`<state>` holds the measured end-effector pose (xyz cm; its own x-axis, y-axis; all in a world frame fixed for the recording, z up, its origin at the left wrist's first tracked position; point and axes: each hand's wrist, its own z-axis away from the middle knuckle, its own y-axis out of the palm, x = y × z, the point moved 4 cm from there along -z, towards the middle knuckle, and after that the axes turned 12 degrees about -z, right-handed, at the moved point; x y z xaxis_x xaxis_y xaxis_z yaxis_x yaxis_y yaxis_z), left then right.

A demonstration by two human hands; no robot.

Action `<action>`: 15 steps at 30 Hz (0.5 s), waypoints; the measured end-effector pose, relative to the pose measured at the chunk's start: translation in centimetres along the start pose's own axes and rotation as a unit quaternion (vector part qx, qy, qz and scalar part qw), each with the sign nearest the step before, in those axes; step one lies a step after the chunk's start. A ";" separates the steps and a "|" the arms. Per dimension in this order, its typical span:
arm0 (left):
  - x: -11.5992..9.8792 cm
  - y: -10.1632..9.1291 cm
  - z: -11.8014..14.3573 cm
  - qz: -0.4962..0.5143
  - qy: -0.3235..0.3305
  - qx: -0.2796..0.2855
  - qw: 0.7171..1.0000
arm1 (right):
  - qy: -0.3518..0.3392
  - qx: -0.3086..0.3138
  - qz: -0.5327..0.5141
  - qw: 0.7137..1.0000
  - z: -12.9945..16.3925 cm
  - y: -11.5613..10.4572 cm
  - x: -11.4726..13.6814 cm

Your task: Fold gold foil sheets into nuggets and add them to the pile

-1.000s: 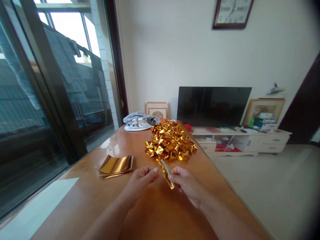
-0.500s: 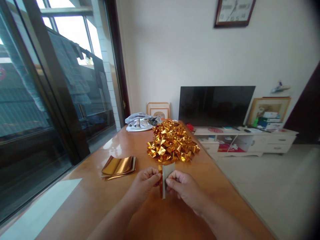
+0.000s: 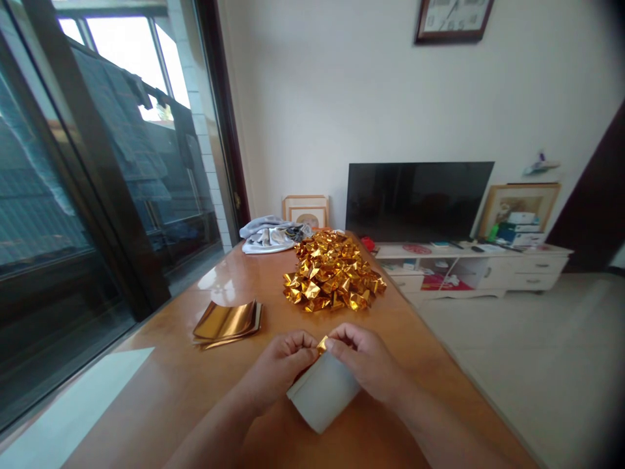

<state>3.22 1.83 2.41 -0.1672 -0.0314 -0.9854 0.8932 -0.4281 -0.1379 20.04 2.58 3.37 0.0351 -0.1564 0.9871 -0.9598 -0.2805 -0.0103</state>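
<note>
Between my two hands is a sheet of gold foil paper [image 3: 326, 391], its pale back facing me and a small folded gold corner showing at the top. My left hand [image 3: 288, 361] pinches its upper left edge with thumb and fingers. On the other side of the gold corner, my right hand [image 3: 361, 358] is closed on the same sheet. Left of my hands lies a stack of gold foil sheets [image 3: 227, 322], slightly curled. Beyond my hands is a large heap of folded gold foil pieces [image 3: 334, 273].
The wooden table [image 3: 244, 423] runs away from me toward the wall. A pale sheet [image 3: 83, 397] lies at its left edge, and a grey and white bundle [image 3: 271, 236] sits at the far end. A television [image 3: 417, 202] stands on a low white cabinet [image 3: 527, 270] at the right.
The foil sheet has turned from upright and nearly edge-on to slanted, with its pale side broad toward me. Both hands have come closer together at its top corner. The view has shifted slightly.
</note>
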 end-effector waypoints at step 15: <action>1.1 -2.4 -0.8 -0.071 0.015 -0.082 0.994 | 0.104 -0.074 -0.089 0.988 -0.6 -1.7 -2.3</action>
<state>1.20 3.54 1.57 -0.2861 0.0463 -0.9571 0.9180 -0.2728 -0.2877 21.40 3.93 1.25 0.1630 0.0856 0.9829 -0.9743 -0.1428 0.1740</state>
